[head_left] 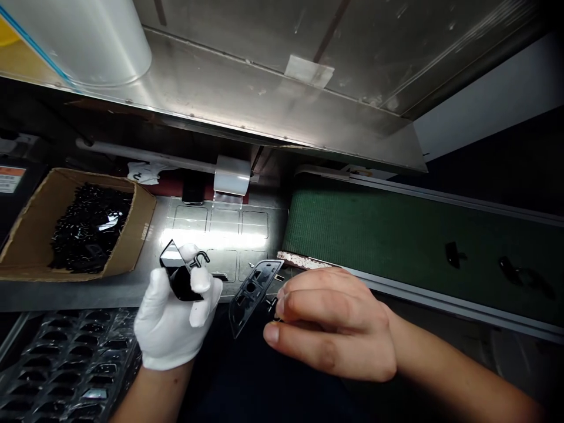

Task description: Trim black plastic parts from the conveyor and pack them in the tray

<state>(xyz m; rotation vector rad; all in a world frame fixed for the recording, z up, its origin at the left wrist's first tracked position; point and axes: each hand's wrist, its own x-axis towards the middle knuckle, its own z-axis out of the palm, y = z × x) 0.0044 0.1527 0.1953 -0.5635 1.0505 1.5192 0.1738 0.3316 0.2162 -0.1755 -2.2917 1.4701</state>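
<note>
My left hand, in a white glove, is closed on a glossy black part. A small black hook piece sticks up beside that part, between the gloved fingers. Bare and ungloved, my right hand is closed at the right end of a dark flat panel with openings in it. A small black stem shows between the panel and my right fingertips; the rest of the grip is hidden behind the fingers.
At the left stands a cardboard box of small black parts. Below it lies a tray with rows of black pieces. A green conveyor belt on the right carries several black parts. A metal shelf crosses above, with a clear tape roll beneath.
</note>
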